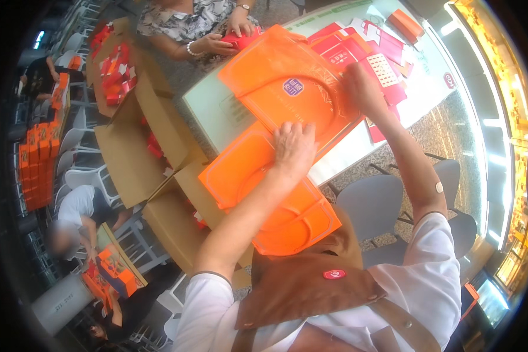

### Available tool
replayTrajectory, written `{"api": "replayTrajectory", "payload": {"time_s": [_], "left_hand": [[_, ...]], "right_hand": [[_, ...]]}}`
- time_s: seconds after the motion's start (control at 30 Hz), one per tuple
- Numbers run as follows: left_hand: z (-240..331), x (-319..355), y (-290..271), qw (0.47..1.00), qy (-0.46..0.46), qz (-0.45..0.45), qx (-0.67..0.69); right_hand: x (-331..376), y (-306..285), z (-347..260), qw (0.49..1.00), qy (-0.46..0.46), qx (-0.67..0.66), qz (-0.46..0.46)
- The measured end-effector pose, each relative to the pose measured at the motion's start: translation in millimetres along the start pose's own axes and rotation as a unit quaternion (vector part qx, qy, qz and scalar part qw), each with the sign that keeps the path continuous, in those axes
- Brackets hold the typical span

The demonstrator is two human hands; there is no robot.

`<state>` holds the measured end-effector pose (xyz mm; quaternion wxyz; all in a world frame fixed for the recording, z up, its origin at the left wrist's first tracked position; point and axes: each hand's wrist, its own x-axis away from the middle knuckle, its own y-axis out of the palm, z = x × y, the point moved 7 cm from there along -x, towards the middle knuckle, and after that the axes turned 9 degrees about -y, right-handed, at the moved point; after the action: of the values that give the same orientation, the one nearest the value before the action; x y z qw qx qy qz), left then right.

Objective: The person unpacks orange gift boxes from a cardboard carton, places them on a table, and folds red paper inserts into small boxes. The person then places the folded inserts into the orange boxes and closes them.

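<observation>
A large orange folding carton [264, 91], its panels spread out, lies across the near edge of the white table and hangs over toward my brown apron. It bears a blue emblem and curved creases. My left hand [295, 149] is at the fold between its upper and lower panels, fingers curled and pressed onto the orange surface. Around the carton's right edge my right hand [362, 91] is closed; its fingertips are partly hidden. Beyond the right hand lie several flat red and pink box pieces [346, 53].
Across the white table [211, 108], another person's hands hold a red box [240, 40]. An orange box [405, 26] stands at the far right corner. Large open brown cartons [126, 138] with red pieces are at left. Grey chairs [369, 205] stand close on my right.
</observation>
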<state>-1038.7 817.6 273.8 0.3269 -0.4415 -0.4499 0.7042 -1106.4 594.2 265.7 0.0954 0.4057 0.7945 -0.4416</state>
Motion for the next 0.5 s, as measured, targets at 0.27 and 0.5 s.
{"api": "replayTrajectory", "payload": {"time_s": [0.27, 0.5], "left_hand": [[-68, 38, -14, 0.902, -0.263, -0.026, 0.341], [-166, 125, -60, 0.720, -0.594, -0.168, 0.317]], "right_hand": [[34, -10, 40, 0.973, 0.211, -0.088, -0.024], [73, -2, 8, 0.965, 0.194, -0.152, -0.091]]}}
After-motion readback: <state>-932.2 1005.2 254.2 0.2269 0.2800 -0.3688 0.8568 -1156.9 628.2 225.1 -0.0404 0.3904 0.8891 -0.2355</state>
